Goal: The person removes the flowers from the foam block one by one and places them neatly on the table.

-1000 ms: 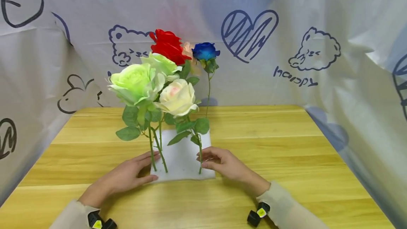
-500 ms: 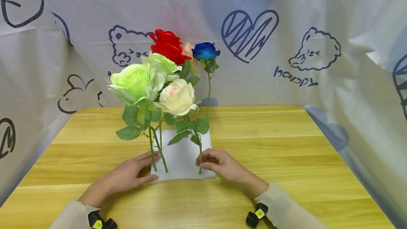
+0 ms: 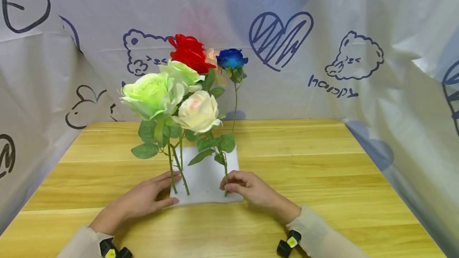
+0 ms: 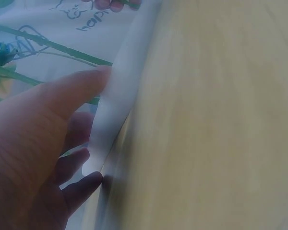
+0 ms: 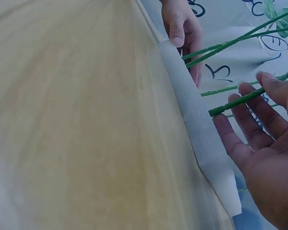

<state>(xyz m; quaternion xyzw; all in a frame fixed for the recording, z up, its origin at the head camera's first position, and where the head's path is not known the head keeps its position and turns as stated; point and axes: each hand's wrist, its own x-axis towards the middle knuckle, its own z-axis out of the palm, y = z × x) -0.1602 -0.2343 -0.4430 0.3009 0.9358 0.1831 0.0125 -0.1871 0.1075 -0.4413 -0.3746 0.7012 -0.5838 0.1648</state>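
In the head view, a white foam board lies on the table with several artificial roses standing in it. My right hand pinches the lower stem of the cream-white rose near the board's right front corner. Thumb and fingertips meet around that green stem in the right wrist view. At the board's left edge rests my left hand, fingers extended along the side and thumb at the front corner. Two green roses rise beside it. Behind them stand a red rose, a partly hidden peach rose and a blue rose.
The wooden table extends around the board on all sides. A pale curtain with drawn hearts and bears hangs behind and at both sides. Each wrist wears a small black device.
My right hand has shifted slightly left and its fingers have drawn in around the cream-white rose's stem. The left hand and the board have stayed put.
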